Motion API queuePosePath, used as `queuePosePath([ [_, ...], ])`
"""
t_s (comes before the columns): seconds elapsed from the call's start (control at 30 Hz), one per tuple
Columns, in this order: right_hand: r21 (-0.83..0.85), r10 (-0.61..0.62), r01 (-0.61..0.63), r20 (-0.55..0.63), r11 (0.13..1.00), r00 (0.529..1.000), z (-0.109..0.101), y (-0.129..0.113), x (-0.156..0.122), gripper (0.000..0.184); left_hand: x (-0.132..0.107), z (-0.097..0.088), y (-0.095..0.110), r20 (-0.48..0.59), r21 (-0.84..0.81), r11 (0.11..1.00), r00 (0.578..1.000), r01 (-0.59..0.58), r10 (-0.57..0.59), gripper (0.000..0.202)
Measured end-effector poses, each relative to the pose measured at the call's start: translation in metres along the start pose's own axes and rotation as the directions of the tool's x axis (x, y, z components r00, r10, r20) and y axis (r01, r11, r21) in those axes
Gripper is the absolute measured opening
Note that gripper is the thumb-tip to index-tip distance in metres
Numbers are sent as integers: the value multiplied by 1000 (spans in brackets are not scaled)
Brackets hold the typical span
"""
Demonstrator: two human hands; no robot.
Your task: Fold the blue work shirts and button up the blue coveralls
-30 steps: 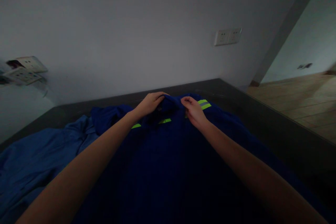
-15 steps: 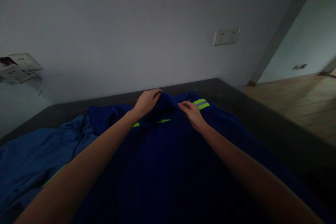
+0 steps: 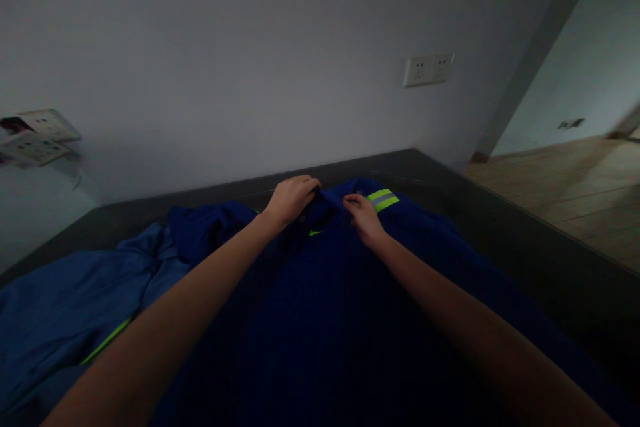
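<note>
A dark blue work shirt (image 3: 325, 320) with yellow-green and grey reflective stripes (image 3: 383, 199) lies spread on a dark table (image 3: 550, 247) in front of me. My left hand (image 3: 290, 199) is closed on the shirt's collar at the far end. My right hand (image 3: 364, 217) pinches the fabric of the collar just right of it, a short gap between the two hands. Both forearms reach out over the shirt's body.
A second, lighter blue garment (image 3: 65, 307) lies bunched on the table's left. A white wall with a double socket (image 3: 429, 69) rises behind the table. More sockets (image 3: 35, 137) show at the far left. A wooden floor (image 3: 575, 193) lies beyond the table's right edge.
My left hand has shifted slightly right along the collar, closer to my right hand. The fabric now covers more of the yellow-green stripe between the hands.
</note>
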State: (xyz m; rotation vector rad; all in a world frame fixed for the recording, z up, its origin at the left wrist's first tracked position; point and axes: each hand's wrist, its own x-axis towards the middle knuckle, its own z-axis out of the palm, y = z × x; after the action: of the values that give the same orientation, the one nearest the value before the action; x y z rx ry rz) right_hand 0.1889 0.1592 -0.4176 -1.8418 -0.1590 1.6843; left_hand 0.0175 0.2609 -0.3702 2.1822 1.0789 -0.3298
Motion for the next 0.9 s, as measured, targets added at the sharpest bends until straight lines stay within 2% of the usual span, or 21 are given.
queuePosePath([
  [0.07,-204,-213,190,-96,960,972,-5,-5,-5,18,5,-3,0,8,10,1000,1000,16,-16,22],
  [0.13,-417,-491,415,-91,809,866,-8,-15,-12,16,8,-8,1,8,19,999,999,40,-40,23],
  [0.17,-514,-602,511,-15,689,798,-10,-22,-16,15,10,-11,2,11,25,998,998,53,-54,24],
  [0.23,-646,-694,662,273,381,666,-13,-36,-23,13,13,-15,4,25,38,997,997,73,-74,25],
  [0.27,-654,-668,728,450,207,593,-14,-42,-25,12,14,-17,4,33,44,996,996,76,-77,25],
  [0.33,-538,-498,837,755,-99,427,-17,-53,-25,17,15,-21,2,45,52,997,997,61,-63,25],
  [0.37,-451,-386,870,852,-198,354,-19,-57,-22,22,16,-22,1,46,55,997,998,49,-51,25],
  [0.4,-375,-282,891,911,-255,302,-19,-61,-19,26,17,-23,-1,46,55,998,998,37,-39,25],
  [0.43,-323,-195,904,941,-280,276,-19,-65,-15,30,19,-24,-3,46,55,998,999,26,-29,24],
  [0.47,-294,-125,912,955,-287,269,-18,-68,-11,32,20,-24,-6,47,53,998,999,18,-20,24],
  [0.57,-274,8,921,958,-275,287,-10,-77,3,33,26,-24,-12,59,27,1000,998,6,-7,19],
  [0.7,-240,75,924,959,-297,273,3,-89,20,27,31,-19,-16,82,-122,991,996,44,-34,22],
  [0.83,-249,50,892,956,-377,288,12,-99,30,25,9,-16,-22,138,-331,939,989,91,-47,56],
  [0.9,-268,36,887,952,-376,303,14,-101,32,24,-15,-18,-27,123,-359,933,992,39,6,76],
])
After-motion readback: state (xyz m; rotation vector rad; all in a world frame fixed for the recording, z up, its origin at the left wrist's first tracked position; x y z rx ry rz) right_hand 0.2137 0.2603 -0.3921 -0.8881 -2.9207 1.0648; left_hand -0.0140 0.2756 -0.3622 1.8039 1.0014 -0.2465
